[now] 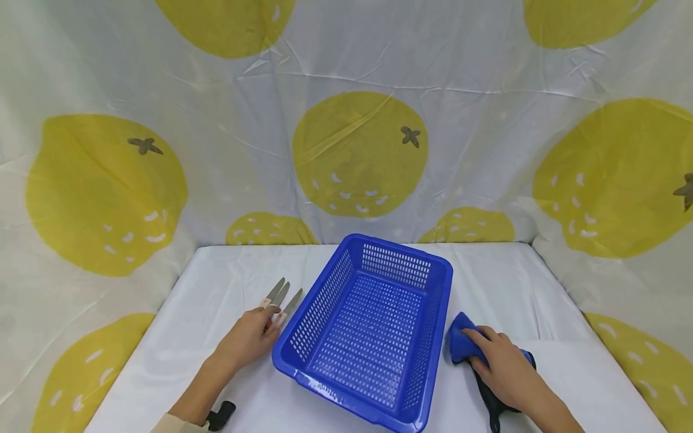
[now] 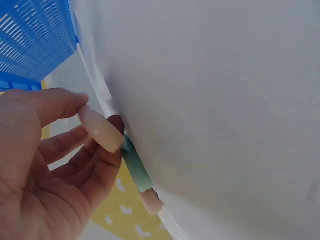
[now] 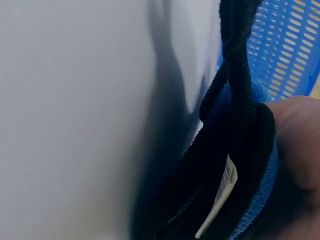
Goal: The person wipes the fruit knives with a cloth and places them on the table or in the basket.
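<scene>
My left hand (image 1: 246, 337) is at the left side of the blue basket (image 1: 444, 313), pinching the pale pink handle (image 2: 102, 131) of a knife (image 1: 292, 302) between thumb and fingers. Two more knives (image 1: 274, 291) lie close together by the fingertips, blades pointing away. One has a green handle (image 2: 136, 165), the other a pinkish one (image 2: 151, 201). To the right of the basket, my right hand (image 1: 503, 367) grips a blue terry cloth (image 1: 462, 337) with black edging. A black strap (image 3: 240, 75) and a pale label (image 3: 225, 182) show on the cloth in the right wrist view.
The basket has slotted walls and nothing in it, and stands slightly turned at the middle of the white-covered table (image 1: 216, 282). A lemon-print curtain (image 1: 476, 150) hangs behind and at both sides. A small black object (image 1: 221, 416) is by the left wrist.
</scene>
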Tool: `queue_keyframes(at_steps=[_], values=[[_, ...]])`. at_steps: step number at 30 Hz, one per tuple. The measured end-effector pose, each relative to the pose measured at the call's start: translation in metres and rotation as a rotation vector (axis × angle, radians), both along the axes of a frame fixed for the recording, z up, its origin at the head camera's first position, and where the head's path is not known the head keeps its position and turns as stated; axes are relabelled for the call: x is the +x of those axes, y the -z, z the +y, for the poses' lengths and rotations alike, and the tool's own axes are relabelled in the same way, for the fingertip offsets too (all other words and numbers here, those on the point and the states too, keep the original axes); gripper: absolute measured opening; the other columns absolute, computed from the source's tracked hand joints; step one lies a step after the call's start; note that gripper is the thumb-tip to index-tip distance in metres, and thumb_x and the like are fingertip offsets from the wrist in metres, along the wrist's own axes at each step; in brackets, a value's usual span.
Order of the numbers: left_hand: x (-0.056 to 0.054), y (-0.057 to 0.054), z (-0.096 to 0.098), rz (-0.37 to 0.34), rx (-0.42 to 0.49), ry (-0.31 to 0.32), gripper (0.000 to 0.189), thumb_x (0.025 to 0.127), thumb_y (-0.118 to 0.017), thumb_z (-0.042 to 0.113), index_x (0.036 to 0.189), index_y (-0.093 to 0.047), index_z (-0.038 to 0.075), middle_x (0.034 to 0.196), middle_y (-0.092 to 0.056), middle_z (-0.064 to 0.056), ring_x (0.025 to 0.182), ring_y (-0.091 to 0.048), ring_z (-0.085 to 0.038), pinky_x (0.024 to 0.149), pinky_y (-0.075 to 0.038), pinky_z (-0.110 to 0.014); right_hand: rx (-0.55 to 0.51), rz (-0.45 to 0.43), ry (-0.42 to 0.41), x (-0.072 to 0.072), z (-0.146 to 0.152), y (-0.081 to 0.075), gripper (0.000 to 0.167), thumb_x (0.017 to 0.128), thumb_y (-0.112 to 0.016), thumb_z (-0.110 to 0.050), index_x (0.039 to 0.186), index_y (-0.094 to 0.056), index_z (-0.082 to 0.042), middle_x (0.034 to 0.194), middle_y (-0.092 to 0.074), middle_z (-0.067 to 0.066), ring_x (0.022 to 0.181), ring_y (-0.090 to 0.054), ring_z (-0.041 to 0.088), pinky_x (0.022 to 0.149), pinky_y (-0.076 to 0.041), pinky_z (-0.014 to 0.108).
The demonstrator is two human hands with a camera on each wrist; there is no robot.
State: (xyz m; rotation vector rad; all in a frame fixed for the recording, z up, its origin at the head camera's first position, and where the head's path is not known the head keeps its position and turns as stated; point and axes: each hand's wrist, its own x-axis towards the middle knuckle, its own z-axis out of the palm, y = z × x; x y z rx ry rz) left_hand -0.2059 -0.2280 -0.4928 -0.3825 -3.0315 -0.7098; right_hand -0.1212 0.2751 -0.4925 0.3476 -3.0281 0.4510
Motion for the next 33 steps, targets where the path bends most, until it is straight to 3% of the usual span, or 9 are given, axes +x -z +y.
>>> queue_keyframes(at_steps=[6, 12, 18, 22, 27, 33], values=[[0.001, -0.002, -0.006, 0.045, 0.044, -0.005, 0.032, 0.096, -0.07, 0.014, 0.125, -0.068, -0.001, 0.085, -0.062, -0.003, 0.073, -0.055, -0.011, 0.062, -0.05, -0.023, -0.026, 0.05, 0.037, 0.0, 0.005, -0.011, 0.051, 0.091, -0.075, -0.02, 0.139, -0.063, -0.011, 0.134, -0.062, 0.021, 0.117, -0.062, 0.045, 0.091, -0.054, 0.065], [0.001, -0.004, -0.008, 0.181, 0.092, -0.006, 0.033, 0.093, -0.073, 0.011, 0.123, -0.069, -0.001, 0.098, -0.063, -0.007, 0.076, -0.054, -0.012, 0.062, -0.047, -0.022, -0.053, 0.117, 0.074, -0.003, 0.009, -0.025, 0.051, 0.092, -0.073, -0.021, 0.14, -0.061, -0.012, 0.138, -0.057, 0.024, 0.119, -0.06, 0.048, 0.09, -0.052, 0.069], [-0.001, -0.009, -0.008, 0.278, 0.106, -0.052, 0.035, 0.094, -0.073, 0.013, 0.126, -0.066, 0.001, 0.114, -0.068, -0.014, 0.089, -0.063, -0.021, 0.073, -0.057, -0.036, -0.089, 0.265, 0.07, -0.005, 0.013, -0.039, 0.046, 0.09, -0.072, -0.019, 0.135, -0.064, -0.015, 0.136, -0.058, 0.018, 0.116, -0.061, 0.043, 0.087, -0.053, 0.068], [-0.003, -0.018, -0.003, 0.381, 0.145, -0.054, 0.036, 0.094, -0.077, 0.018, 0.125, -0.067, 0.003, 0.108, -0.073, -0.014, 0.085, -0.067, -0.023, 0.072, -0.062, -0.042, -0.111, 0.349, 0.064, -0.009, 0.013, -0.046, 0.043, 0.089, -0.071, -0.016, 0.132, -0.065, -0.014, 0.133, -0.06, 0.016, 0.114, -0.062, 0.041, 0.085, -0.053, 0.066], [-0.005, -0.033, 0.01, 0.51, 0.207, -0.037, 0.037, 0.088, -0.084, 0.018, 0.12, -0.071, 0.004, 0.097, -0.075, -0.009, 0.074, -0.067, -0.016, 0.063, -0.062, -0.033, -0.151, 0.409, 0.06, -0.016, 0.009, -0.055, 0.042, 0.088, -0.07, -0.014, 0.13, -0.066, -0.013, 0.134, -0.062, 0.014, 0.115, -0.06, 0.038, 0.085, -0.053, 0.064], [-0.003, -0.047, 0.029, 0.534, 0.234, 0.015, 0.039, 0.086, -0.086, 0.021, 0.118, -0.072, 0.004, 0.097, -0.075, -0.008, 0.074, -0.069, -0.015, 0.064, -0.063, -0.031, -0.189, 0.458, 0.01, -0.027, -0.002, -0.065, 0.043, 0.087, -0.071, -0.012, 0.13, -0.067, -0.013, 0.135, -0.061, 0.016, 0.114, -0.061, 0.039, 0.084, -0.053, 0.063]])
